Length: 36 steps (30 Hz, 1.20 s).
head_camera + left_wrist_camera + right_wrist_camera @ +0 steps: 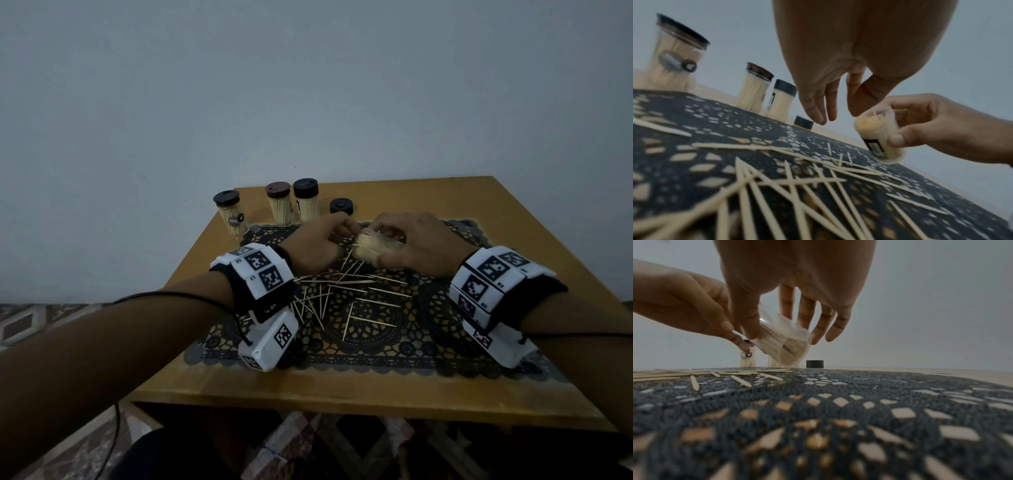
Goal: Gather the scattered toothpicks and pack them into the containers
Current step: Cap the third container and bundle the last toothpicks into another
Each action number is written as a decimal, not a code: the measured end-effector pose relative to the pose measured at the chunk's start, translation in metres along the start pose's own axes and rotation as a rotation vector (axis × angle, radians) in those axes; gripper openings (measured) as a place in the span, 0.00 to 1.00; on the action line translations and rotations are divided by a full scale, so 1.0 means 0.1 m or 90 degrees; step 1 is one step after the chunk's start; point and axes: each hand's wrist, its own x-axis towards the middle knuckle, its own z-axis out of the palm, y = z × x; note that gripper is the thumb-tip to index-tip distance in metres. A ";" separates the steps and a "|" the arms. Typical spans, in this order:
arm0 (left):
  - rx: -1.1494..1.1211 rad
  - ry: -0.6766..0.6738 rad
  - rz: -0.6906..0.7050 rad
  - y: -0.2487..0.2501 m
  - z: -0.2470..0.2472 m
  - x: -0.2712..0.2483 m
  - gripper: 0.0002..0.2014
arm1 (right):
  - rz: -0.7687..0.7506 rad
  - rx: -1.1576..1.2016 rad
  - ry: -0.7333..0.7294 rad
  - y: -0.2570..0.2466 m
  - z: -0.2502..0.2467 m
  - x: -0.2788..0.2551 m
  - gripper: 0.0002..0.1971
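3 capped clear plastic jars (280, 207) stand packed, right hand (416, 245) grips the open, nearly full 4th jar (371, 248), left hand (313, 245) relaxed and empty at its mouth, many pale wooden toothpicks (346, 294) left scattered.

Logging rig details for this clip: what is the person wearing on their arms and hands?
Both hands are bare, with no gloves or sleeves in view. Each wrist carries a black strap ringed with white blocks printed with black square tag markers, left wrist band and right wrist band. A white boxy camera unit hangs under each wrist. A thin black cable runs along each forearm.
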 end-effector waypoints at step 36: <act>0.426 -0.399 0.145 0.21 0.13 -0.10 0.45 | 0.109 -0.061 0.104 0.00 -0.06 0.01 0.21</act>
